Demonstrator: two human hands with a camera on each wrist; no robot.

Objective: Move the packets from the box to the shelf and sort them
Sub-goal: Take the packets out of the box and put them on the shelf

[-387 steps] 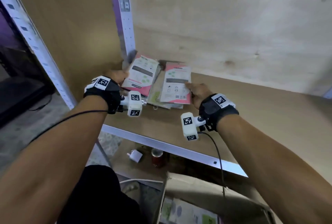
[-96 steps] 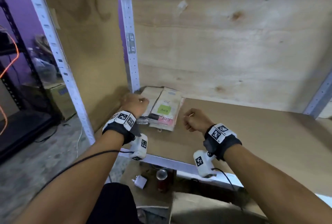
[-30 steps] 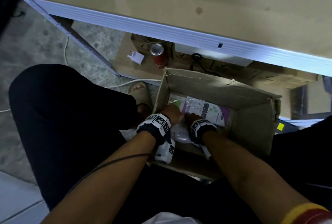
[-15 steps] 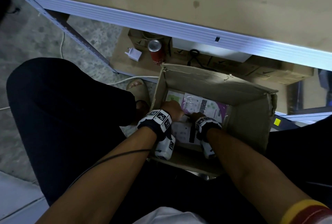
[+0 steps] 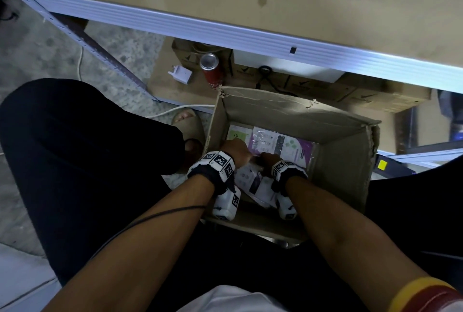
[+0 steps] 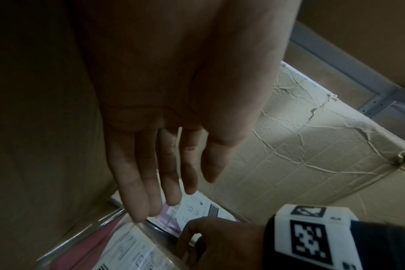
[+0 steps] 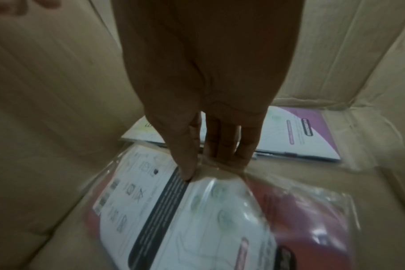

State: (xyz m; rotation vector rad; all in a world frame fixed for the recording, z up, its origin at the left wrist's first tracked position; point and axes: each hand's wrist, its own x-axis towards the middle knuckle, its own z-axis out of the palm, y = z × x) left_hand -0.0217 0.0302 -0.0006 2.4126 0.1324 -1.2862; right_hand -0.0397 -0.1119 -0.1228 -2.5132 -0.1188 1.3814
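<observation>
Both hands are down inside the open cardboard box (image 5: 345, 176). My right hand (image 5: 266, 159) pinches the top edge of a red and white packet (image 7: 197, 219) in a clear sleeve, thumb on its printed face and fingers behind. My left hand (image 6: 164, 191) hangs over the same packet (image 6: 127, 246) with fingers straight, their tips at the sleeve's edge. A purple and white packet (image 5: 288, 147) lies flat on the box floor beyond the hands. Left of it, partly under it, a green-labelled packet (image 5: 236, 134) shows.
The shelf's metal front edge (image 5: 225, 28) runs across the top, its board above it. On cardboard under the shelf stand a red can (image 5: 211, 69) and a white plug (image 5: 181, 75). My sandalled foot (image 5: 186, 121) and dark-clothed legs flank the box.
The hands left the packets stacked on the shelf and dropped into the box. Over the last second the right hand drew the red packet back toward me; the left hand stayed beside it.
</observation>
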